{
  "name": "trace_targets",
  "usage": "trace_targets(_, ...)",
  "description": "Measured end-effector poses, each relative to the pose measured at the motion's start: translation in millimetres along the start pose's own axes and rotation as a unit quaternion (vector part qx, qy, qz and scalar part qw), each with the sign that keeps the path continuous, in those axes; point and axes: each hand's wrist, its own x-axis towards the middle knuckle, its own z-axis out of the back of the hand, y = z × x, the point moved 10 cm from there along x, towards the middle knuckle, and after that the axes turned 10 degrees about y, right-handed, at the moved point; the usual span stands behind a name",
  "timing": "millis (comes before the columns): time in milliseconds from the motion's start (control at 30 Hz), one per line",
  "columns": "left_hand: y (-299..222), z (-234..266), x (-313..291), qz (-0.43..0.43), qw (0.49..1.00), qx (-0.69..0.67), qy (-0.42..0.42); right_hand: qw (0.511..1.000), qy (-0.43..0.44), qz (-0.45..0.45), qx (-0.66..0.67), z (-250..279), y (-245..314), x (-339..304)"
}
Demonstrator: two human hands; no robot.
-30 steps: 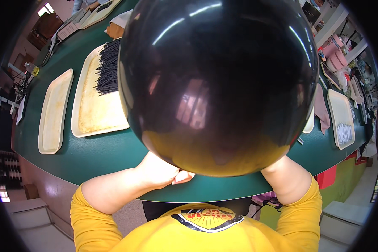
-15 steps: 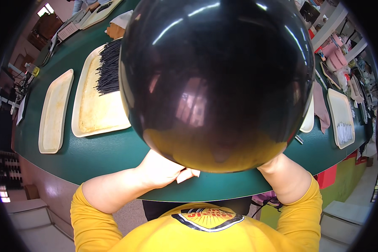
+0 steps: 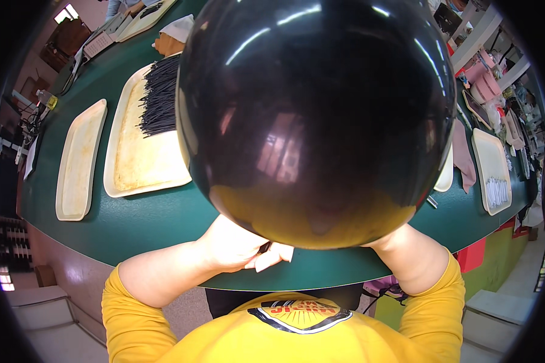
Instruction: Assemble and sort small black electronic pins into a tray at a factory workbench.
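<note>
A large glossy black dome [image 3: 315, 115] fills the middle of the view and hides most of the work area. My left hand [image 3: 236, 247] rests at the near edge of the green table [image 3: 151, 224], just under the dome. Its fingers are curled in, and a thin dark piece [image 3: 264, 247] shows between them. My right forearm [image 3: 409, 257] reaches up under the dome, which hides the right hand. A cream tray [image 3: 142, 160] to the left holds a heap of thin black sticks [image 3: 160, 97].
An empty cream tray [image 3: 79, 160] lies further left. At the right are another cream tray [image 3: 490, 166] with small white pieces and a pinkish cloth [image 3: 463, 154]. Clutter and another person's tray sit at the table's far end [image 3: 145, 18].
My left hand's fingers have shifted slightly to the right at the table edge. Nothing else has visibly changed.
</note>
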Motion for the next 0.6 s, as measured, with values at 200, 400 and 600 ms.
trace_targets(200, -2, -15, 3, -0.019, 0.997, -0.043, 0.064, 0.999, -0.028, -0.010, 0.027, 4, -3, -2)
trace_targets(400, -3, 2, 2, -0.023, 0.999, 0.014, -0.017, 0.959, -0.050, 0.036, -0.278, 16, 33, -9)
trace_targets(600, -4, 5, 0, 0.004, 0.998, -0.003, -0.066, 0.957, -0.176, 0.075, -0.216, 28, 33, -20)
